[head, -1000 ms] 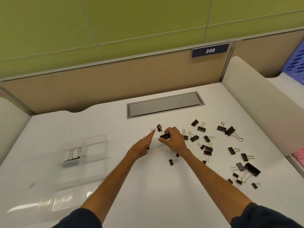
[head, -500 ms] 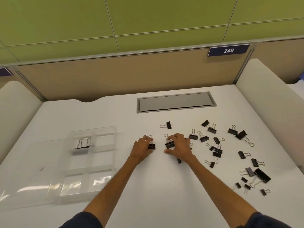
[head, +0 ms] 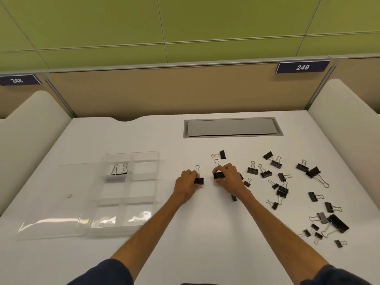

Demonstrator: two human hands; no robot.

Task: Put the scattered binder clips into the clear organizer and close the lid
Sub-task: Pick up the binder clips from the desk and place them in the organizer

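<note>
On the white surface (head: 205, 233), one black clip (head: 199, 180) is pinched by the left hand (head: 186, 185). Another clip (head: 219, 175) is gripped by the right hand (head: 229, 178). One clip (head: 117, 175) is held in the clear organizer (head: 123, 194).

organizer (head: 127, 194) left on desk (head: 205, 233), binder clips (head: 283, 188) scattered right

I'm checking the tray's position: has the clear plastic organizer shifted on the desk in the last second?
No. The clear plastic organizer keeps the same gap to the left of the grey rectangular desk hatch; only the camera view has panned.
</note>
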